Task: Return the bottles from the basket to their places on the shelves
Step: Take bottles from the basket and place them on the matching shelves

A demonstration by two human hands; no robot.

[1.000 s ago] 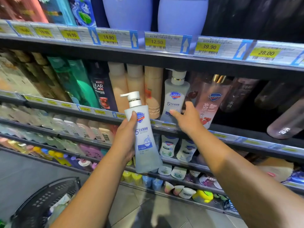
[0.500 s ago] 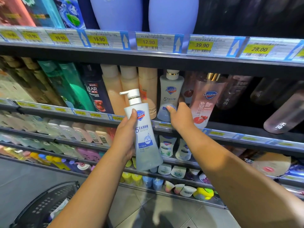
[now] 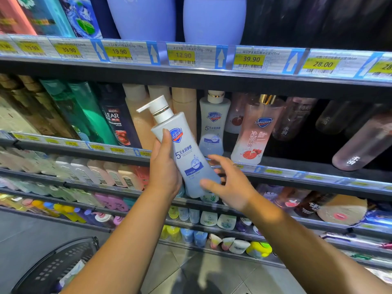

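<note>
Change: right hand (image 3: 231, 185) has left the matching white-capped pale blue bottle (image 3: 214, 124) on the dark metal shelf (image 3: 318, 177) and come down to the base of the held pale blue translucent pump bottle with white dispenser (image 3: 186, 158). Its fingers are spread and loose, the thumb at the bottle's lower end, not closed round it. Left hand (image 3: 164, 172) still grips the bottle's mid-body.

The held bottle is also more tilted than before. It is held in the air in front of the shelf edge, below-left of its match.

Judgement: slot found, and a two-handed placing or a handover is likely next.

The long axis runs diagonally, pump end up-left and base down-right. The nozzle points left and the label faces the camera. The black plastic basket (image 3: 57, 270) sits lower left.
</note>
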